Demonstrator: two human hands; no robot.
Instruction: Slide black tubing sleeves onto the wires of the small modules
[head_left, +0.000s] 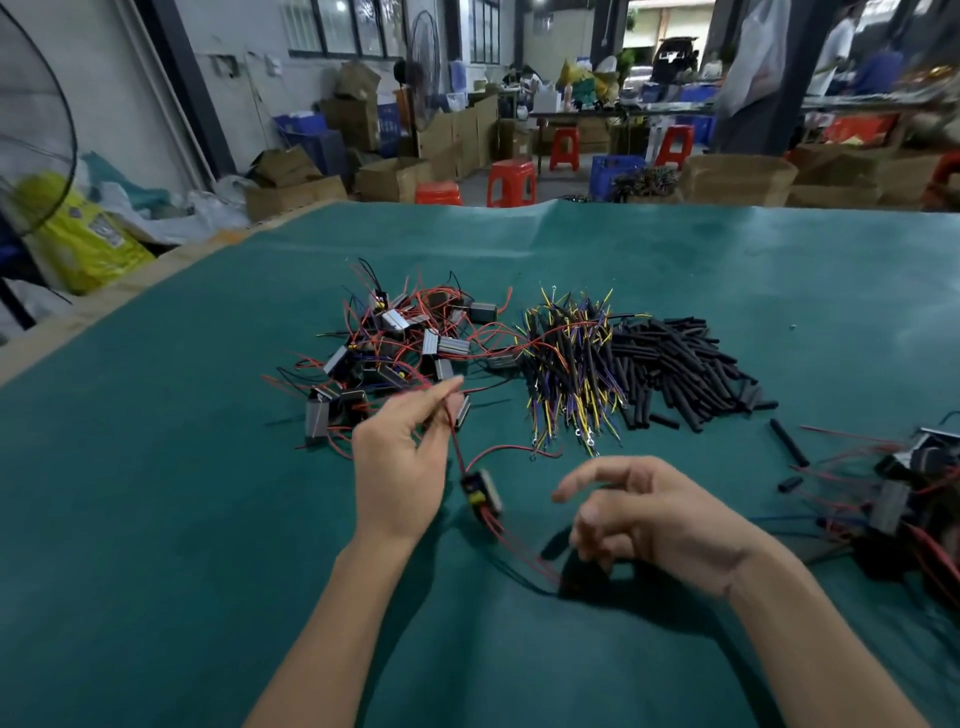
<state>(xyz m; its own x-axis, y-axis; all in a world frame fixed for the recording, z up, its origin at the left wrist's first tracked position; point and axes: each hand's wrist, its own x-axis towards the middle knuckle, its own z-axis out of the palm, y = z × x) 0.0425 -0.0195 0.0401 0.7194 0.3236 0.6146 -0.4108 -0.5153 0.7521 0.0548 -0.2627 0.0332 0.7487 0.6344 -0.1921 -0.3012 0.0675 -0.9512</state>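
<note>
Left hand (400, 462) pinches a red wire (451, 434) so the module (483, 491) dangles mid-frame, while the right hand (654, 512), loosely curled and empty, should fetch a sleeve from the black pile (691, 369) right of centre, keeping the wire taut.

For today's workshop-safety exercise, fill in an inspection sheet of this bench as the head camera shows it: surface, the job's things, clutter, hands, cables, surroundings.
Surface: green mat covers the table, creased at the far edge.
Job's things: pile of modules with red wires; heap of black tubing sleeves; bundle of sleeved coloured leads; more modules at the right edge.
Clutter: loose sleeves lie apart from the heap.
Hands: left hand pinches a red wire, one module hanging from it; right hand loosely curled, blurred.
Cables: red wires trail under the right hand.
Surroundings: cardboard boxes, red stools, standing fan.
</note>
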